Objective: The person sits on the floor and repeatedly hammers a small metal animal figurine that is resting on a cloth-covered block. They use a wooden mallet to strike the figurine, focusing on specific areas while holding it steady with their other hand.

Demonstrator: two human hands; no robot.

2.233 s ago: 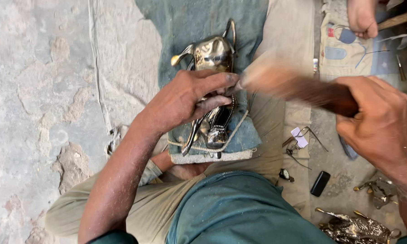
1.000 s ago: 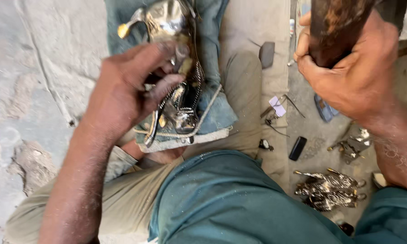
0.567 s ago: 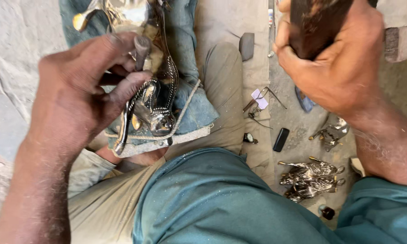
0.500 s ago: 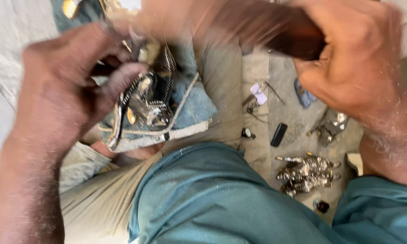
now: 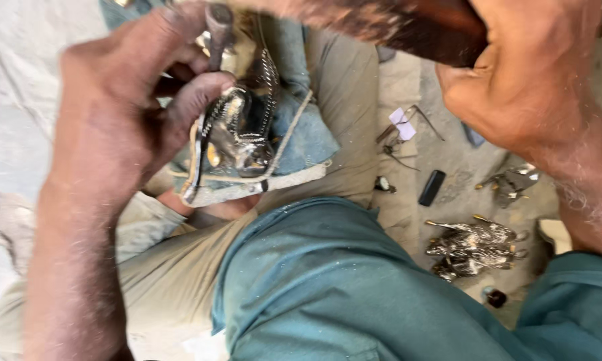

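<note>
Colours I see around the silvery metal figure (image 5: 237,137)

I read the figure as silver with dark recesses and small brass-yellow spots. Under it lies a faded blue denim pad (image 5: 301,127) with a pale cream edge; above it, a dull grey metal punch (image 5: 217,30) and a dark reddish-brown wooden mallet (image 5: 408,23). Below it I see khaki trousers (image 5: 161,281) and a teal shirt (image 5: 328,287). Right of it, on grey-beige ground (image 5: 448,154), lie more silver castings (image 5: 471,247) and a small black bar (image 5: 432,188).

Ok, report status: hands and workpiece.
Left hand pinning punch on shiny metal figure. Right hand gripping wooden mallet. Nothing obstructing.
</note>
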